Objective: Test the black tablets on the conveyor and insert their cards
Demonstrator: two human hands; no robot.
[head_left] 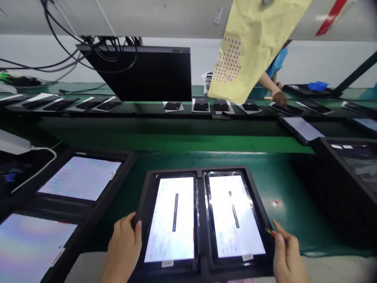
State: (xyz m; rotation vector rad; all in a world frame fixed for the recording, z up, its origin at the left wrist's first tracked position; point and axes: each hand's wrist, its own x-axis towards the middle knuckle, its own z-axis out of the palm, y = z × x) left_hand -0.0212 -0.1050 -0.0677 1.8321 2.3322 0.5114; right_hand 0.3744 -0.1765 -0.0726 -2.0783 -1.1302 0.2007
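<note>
A black foam tray [201,236] sits in front of me on the green bench, holding two tablets side by side. The left tablet [173,220] and the right tablet [235,216] both have lit white screens with a dark bar in the middle. My left hand [123,245] grips the tray's left edge, thumb on top. At the tray's right edge, my right hand [287,253] pinches a thin stick [271,232] with a yellow and orange-red tip. Whether those fingers also grip the tray, I cannot tell.
Another black tray [118,184] with two lit tablets stands at left. A dark tray [347,169] stands at right. Beyond, several dark devices [202,105] lie on white sheets along a line. A monitor [141,74] and yellow paper [250,47] hang above. A co-worker's hand [279,97] is far right.
</note>
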